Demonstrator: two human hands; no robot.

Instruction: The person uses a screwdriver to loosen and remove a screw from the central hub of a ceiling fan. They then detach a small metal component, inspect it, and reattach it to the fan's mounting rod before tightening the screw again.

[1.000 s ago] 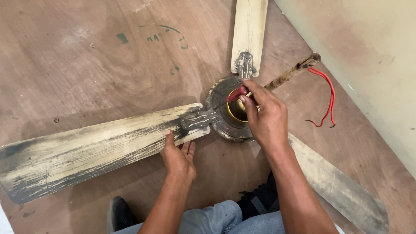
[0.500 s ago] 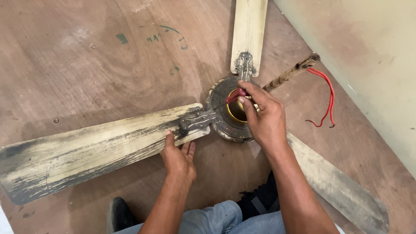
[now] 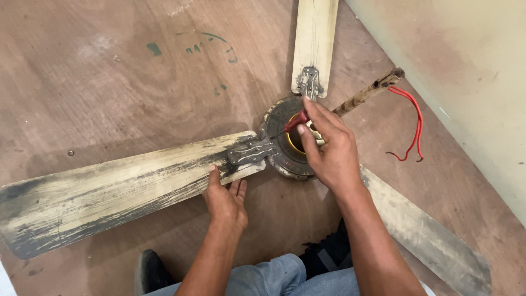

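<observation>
You are looking down at an old ceiling fan (image 3: 285, 145) lying flat on a brown plywood floor (image 3: 137, 82). Its round, grimy motor housing (image 3: 282, 159) is the landmark here; everything else is placed from it.

Your right hand (image 3: 329, 153) rests over the near-right side of the motor housing. Its thumb and fingers are pinched around the red handle of a screwdriver (image 3: 293, 123), whose thin shaft slants down and left to the top of the housing, close to the metal bracket (image 3: 249, 152) of the left blade.

Your left hand (image 3: 226, 197) lies just below and left of the housing. Its fingers are loosely spread and extended, with the fingertips pressed against the near edge of the left blade (image 3: 120, 192), right beside that bracket. It grips nothing.

The left blade is long, cream-coloured and streaked with black dirt, stretching far to the left of the housing. A second, cleaner blade (image 3: 315, 38) runs straight away from the housing toward the top. A third, grey blade (image 3: 427, 235) runs to the lower right, partly hidden by your right forearm.

A rusty downrod (image 3: 364, 96) sticks out up and to the right of the housing, with red wires (image 3: 411, 126) curling from its end, near a pale wall (image 3: 466, 71). Your jeans-covered knees (image 3: 285, 277) and a dark shoe (image 3: 150, 268) sit below the housing.
</observation>
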